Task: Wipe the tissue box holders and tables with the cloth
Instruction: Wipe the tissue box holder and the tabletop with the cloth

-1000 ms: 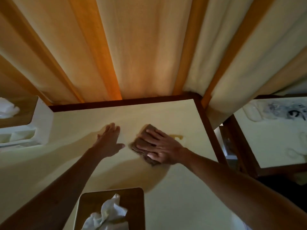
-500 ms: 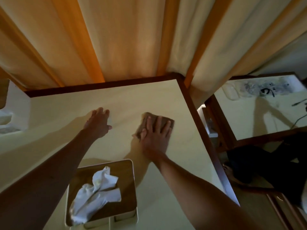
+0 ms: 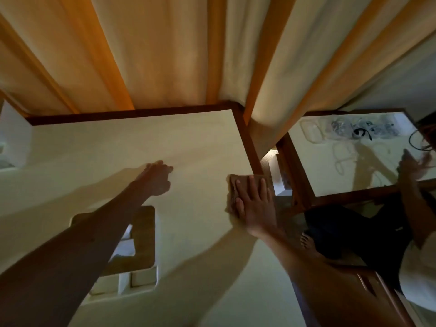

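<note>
at the table's (image 3: 141, 142) right edge, right hand (image 3: 256, 208) presses flat on the cloth (image 3: 232, 185), fingers straight; left hand (image 3: 155, 178) rests, fingers relaxed. keep even pressure, follow the rim.

I see the right hand (image 3: 256, 208) pressed flat, fingers (image 3: 253, 187) straight, on a brown cloth (image 3: 236, 182) at the right edge of the cream desk (image 3: 188, 149), right of centre in the frame. The left hand (image 3: 155, 179) rests on the desk at centre. Its forearm crosses a tissue box holder (image 3: 144, 246) at lower left. Curtains (image 3: 165, 55) fill the top. At right stands a second desk (image 3: 342, 166), with another person's hand (image 3: 410, 167) over it.
</note>
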Available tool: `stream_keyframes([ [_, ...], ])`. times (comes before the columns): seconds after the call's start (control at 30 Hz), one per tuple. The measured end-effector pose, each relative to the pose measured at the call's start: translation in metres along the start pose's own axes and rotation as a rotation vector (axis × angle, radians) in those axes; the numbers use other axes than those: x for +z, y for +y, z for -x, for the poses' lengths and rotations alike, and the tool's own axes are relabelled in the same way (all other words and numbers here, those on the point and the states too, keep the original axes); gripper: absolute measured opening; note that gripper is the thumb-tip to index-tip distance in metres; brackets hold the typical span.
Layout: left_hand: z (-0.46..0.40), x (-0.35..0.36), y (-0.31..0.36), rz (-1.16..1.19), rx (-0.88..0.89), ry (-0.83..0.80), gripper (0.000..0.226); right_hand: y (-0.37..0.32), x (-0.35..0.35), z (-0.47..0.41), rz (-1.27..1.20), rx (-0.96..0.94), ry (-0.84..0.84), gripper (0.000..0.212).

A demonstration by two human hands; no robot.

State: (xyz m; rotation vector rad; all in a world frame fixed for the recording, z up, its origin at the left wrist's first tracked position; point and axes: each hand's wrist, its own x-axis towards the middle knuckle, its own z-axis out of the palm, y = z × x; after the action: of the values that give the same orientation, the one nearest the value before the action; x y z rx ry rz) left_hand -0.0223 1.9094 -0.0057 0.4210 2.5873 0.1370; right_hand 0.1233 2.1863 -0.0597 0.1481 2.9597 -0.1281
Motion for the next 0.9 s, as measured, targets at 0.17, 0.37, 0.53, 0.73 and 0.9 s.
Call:
stream_keyframes([
  [0.17,0.019,0.013,0.043,0.062,0.033,-0.104,0.043,-0.042,0.022,0.086,-0.068,-0.028,0.041,0.059],
  [0.37,0.064,0.008,0.028,0.109,-0.005,0.02,0.035,-0.049,0.005,0.041,-0.041,-0.078,-0.076,0.068],
  [0.53,0.094,-0.015,-0.004,0.2,0.002,0.094,0.034,-0.125,0.005,0.035,-0.067,-0.213,-0.148,0.063],
  [0.73,0.114,-0.002,-0.009,0.134,0.045,0.174,0.03,-0.114,0.024,0.109,0.022,-0.538,-0.064,0.057],
  [0.9,0.132,0.024,0.049,-0.11,0.275,0.238,0.034,-0.039,0.028,0.147,-0.004,0.087,0.028,0.062],
])
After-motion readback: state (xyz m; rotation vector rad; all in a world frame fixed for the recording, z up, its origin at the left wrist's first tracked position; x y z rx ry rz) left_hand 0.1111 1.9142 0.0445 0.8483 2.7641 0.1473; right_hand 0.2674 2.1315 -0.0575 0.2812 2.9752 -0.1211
